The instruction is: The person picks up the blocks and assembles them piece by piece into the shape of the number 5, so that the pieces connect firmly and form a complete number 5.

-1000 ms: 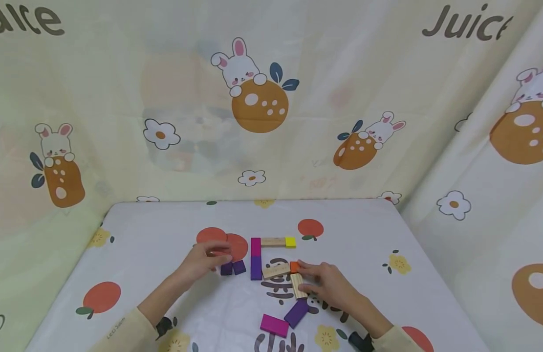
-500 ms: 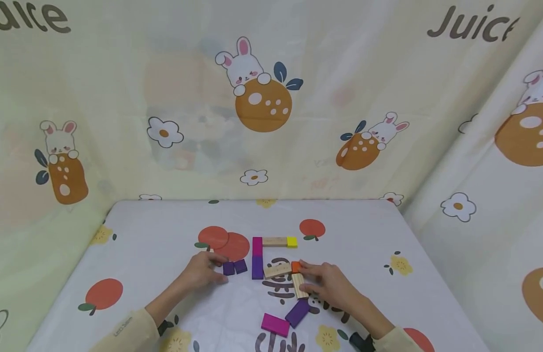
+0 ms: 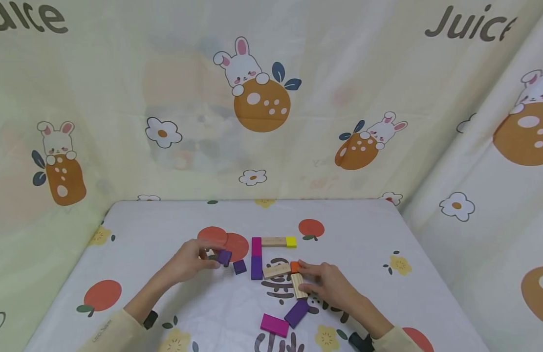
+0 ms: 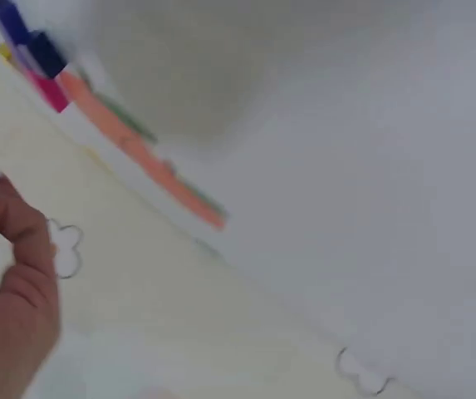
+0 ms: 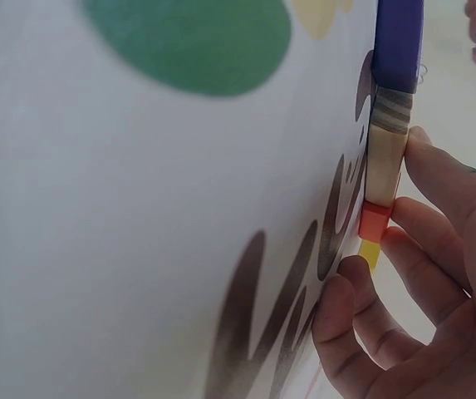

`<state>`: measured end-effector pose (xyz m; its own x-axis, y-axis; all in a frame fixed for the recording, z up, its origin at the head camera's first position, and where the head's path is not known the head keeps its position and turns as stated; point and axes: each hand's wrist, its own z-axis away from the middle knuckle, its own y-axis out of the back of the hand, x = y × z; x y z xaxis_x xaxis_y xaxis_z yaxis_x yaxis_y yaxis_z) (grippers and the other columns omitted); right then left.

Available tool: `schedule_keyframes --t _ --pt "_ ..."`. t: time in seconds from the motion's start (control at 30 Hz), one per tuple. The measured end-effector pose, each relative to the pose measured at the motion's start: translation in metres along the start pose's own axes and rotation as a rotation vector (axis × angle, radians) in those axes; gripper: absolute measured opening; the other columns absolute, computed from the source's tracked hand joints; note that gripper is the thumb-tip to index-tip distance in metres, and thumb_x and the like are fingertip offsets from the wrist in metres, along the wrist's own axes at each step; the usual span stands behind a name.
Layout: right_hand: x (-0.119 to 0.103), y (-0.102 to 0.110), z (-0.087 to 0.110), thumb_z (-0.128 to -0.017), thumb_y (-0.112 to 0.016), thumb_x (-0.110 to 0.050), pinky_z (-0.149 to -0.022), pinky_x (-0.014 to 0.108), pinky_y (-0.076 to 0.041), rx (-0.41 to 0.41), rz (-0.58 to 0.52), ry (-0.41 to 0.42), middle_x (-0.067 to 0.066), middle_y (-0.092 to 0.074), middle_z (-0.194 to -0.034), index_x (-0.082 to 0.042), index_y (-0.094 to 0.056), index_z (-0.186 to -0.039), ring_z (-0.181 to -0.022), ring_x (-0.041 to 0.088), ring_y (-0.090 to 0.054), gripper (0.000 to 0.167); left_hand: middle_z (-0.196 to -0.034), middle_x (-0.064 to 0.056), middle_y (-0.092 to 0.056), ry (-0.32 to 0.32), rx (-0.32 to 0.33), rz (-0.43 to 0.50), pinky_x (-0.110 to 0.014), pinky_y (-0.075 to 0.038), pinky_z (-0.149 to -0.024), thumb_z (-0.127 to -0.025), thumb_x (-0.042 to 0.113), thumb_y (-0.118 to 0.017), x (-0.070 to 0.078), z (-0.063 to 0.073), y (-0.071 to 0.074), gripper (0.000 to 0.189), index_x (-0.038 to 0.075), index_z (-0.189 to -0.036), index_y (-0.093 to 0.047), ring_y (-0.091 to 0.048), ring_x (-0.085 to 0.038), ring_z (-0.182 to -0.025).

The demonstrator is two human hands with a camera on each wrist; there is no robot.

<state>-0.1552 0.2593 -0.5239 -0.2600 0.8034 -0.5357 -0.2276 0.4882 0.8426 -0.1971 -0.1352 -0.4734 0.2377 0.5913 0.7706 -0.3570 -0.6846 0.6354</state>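
Note:
My left hand pinches a small purple cube between thumb and fingers, just off the table; in the left wrist view the hand shows only partly. A second purple cube lies to its right. With thumb and fingertips, my right hand touches the side of a plain wooden block and an orange cube. These belong to a bent row with another wooden block, a purple block and a magenta block. The right wrist view shows the thumb beside the wooden block.
Behind, a magenta block, purple block, wooden block and yellow cube form the rest of the row. A white fruit-print cloth covers the table; a printed curtain stands behind it.
My left hand has come down to the purple cubes, taken one, and raised it slightly up and to the left. My right hand stays at the blocks.

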Motion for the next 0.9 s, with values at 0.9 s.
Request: schedule_keyframes --t 0.9 --pt "0.001 0.000 0.000 -0.088 -0.084 -0.042 -0.062 0.018 -0.034 0.011 0.010 -0.011 -0.005 -0.064 -0.151 -0.022 -0.073 -0.137 -0.069 0.006 -0.039 0.053 -0.079 0.008 -0.072 -0.063 -0.284 -0.093 -0.017 -0.050 -0.063 -0.090 0.026 -0.085 0.015 0.023 -0.063 0.020 0.010 -0.102 -0.082 -0.057 -0.001 -0.069"
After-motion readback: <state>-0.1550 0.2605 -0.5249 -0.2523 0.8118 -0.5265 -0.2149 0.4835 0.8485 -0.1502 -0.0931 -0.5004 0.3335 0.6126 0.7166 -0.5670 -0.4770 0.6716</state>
